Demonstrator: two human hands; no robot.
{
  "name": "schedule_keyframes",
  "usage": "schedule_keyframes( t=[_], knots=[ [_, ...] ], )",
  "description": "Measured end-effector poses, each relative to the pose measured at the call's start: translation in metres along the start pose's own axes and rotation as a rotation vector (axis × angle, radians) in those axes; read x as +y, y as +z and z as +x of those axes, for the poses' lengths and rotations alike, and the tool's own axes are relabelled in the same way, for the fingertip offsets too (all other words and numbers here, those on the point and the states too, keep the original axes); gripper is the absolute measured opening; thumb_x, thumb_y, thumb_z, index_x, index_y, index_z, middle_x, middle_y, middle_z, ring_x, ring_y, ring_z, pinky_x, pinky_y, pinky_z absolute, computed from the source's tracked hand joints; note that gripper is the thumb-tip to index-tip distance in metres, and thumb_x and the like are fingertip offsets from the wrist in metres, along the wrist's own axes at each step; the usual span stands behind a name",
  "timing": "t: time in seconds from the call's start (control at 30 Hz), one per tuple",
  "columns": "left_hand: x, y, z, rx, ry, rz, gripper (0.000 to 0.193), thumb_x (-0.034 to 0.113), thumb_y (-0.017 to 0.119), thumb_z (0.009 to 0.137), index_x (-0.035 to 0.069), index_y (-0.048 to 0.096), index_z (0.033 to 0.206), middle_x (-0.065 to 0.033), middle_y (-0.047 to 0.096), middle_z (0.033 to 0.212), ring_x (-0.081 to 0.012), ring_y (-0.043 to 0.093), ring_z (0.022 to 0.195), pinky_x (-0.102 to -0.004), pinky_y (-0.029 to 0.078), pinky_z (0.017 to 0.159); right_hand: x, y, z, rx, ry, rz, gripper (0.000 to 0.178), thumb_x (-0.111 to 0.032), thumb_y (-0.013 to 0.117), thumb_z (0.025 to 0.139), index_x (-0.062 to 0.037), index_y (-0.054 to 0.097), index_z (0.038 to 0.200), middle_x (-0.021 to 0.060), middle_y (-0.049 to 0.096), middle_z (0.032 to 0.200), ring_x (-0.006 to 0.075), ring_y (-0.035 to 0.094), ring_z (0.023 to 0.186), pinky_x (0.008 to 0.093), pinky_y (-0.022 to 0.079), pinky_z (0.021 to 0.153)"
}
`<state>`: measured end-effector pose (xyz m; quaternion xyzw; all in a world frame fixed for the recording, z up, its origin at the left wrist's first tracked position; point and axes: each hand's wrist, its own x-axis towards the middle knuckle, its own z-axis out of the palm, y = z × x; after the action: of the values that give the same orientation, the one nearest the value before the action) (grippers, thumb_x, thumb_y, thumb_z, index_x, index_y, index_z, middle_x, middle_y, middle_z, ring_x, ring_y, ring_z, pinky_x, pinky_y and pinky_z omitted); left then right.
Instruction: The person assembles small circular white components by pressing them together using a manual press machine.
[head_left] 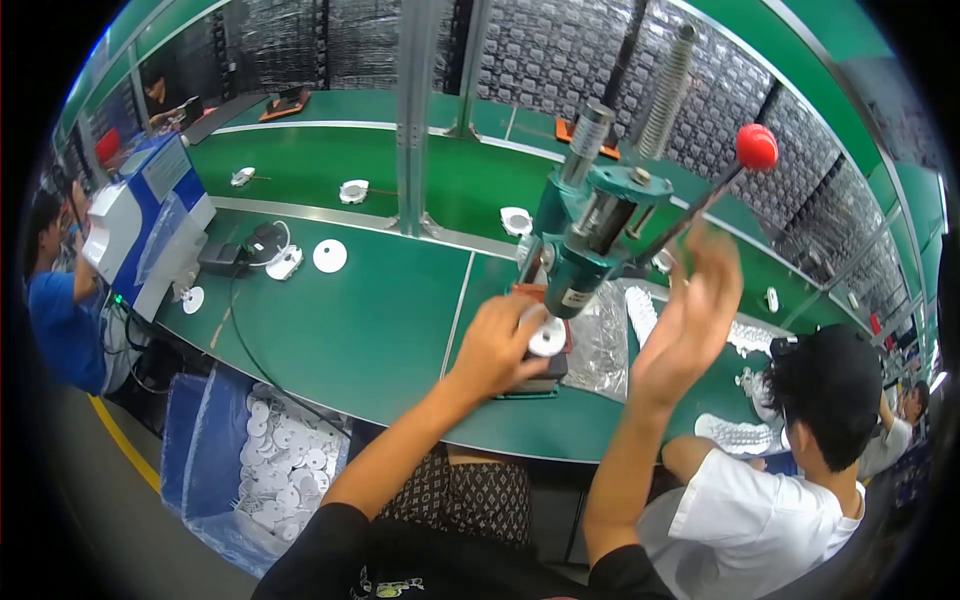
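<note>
A green hand press (590,235) stands on the green workbench, with a long lever (700,205) ending in a red ball knob (757,147). Under its ram lies a white round disc (547,338) with a central hole, on a dark fixture block (545,375). My left hand (492,345) grips the disc's left side, fingers curled round it. Beside the lever, my right hand (692,315) is raised, smeared by motion. Its fingers look stretched out and apart, below the red knob, with nothing visible in them.
A blue lined bin (215,450) of white parts stands lower left. Another white disc (330,256) and a cabled device (268,243) lie on the bench. A blue-white machine (150,215) is at left. A co-worker in white (770,510) sits close at right, by white parts (735,433).
</note>
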<state>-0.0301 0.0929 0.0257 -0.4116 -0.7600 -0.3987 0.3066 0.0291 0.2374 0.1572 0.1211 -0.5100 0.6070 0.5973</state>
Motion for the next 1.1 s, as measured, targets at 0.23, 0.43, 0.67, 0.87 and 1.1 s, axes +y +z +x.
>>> schedule_keyframes(
  t=[0.23,0.43,0.67,0.87,1.1],
  knots=[
    [0.046,-0.052,-0.069,-0.164,-0.580,-0.751,0.035,0.018,0.067,0.088,-0.001,0.062,0.117,-0.0117,0.067,0.105,-0.0224,0.065,0.092,-0.0364,0.052,0.084,0.006,-0.074,-0.145,-0.788,-0.322,-0.641,0.048,-0.024,0.090,0.064,-0.0113,0.060,0.099,0.0142,0.058,0.125,0.0332,0.058,0.113,0.0438,0.049,0.094],
    [0.027,-0.064,-0.061,-0.368,-0.669,-0.976,0.063,0.050,0.034,0.105,-0.005,0.055,0.125,-0.0151,0.061,0.124,-0.0228,0.059,0.114,-0.0397,0.049,0.097,0.011,-0.074,-0.124,-0.692,-0.350,-0.698,0.047,-0.020,0.087,0.068,-0.0067,0.059,0.103,0.0104,0.067,0.113,0.0290,0.065,0.105,0.0405,0.052,0.087],
    [-0.200,-0.112,-0.014,0.040,-0.539,0.039,0.049,0.040,0.047,0.102,-0.002,0.057,0.126,-0.0192,0.052,0.138,-0.0328,0.050,0.126,-0.0471,0.039,0.107,0.047,-0.192,-0.051,0.088,0.255,-1.262,0.049,-0.018,0.081,0.075,-0.0023,0.056,0.114,0.0160,0.061,0.118,0.0347,0.055,0.112,0.0422,0.044,0.097],
    [-0.238,-0.101,-0.059,-0.263,-0.319,0.763,0.043,0.022,0.063,0.093,-0.003,0.055,0.126,-0.0235,0.051,0.138,-0.0434,0.045,0.128,-0.0482,0.035,0.110,0.079,-0.236,-0.066,0.002,0.484,-1.406,0.051,-0.026,0.078,0.071,-0.0054,0.060,0.114,0.0177,0.064,0.110,0.0357,0.055,0.113,0.0433,0.044,0.095],
    [-0.227,-0.109,-0.036,-0.102,-0.274,0.764,0.045,0.016,0.066,0.088,-0.001,0.053,0.129,-0.0249,0.047,0.136,-0.0426,0.047,0.124,-0.0489,0.035,0.108,0.086,-0.238,-0.062,-0.111,0.409,-1.574,0.048,-0.027,0.078,0.072,-0.0078,0.061,0.112,0.0130,0.065,0.116,0.0319,0.056,0.113,0.0422,0.040,0.098]
  ],
)
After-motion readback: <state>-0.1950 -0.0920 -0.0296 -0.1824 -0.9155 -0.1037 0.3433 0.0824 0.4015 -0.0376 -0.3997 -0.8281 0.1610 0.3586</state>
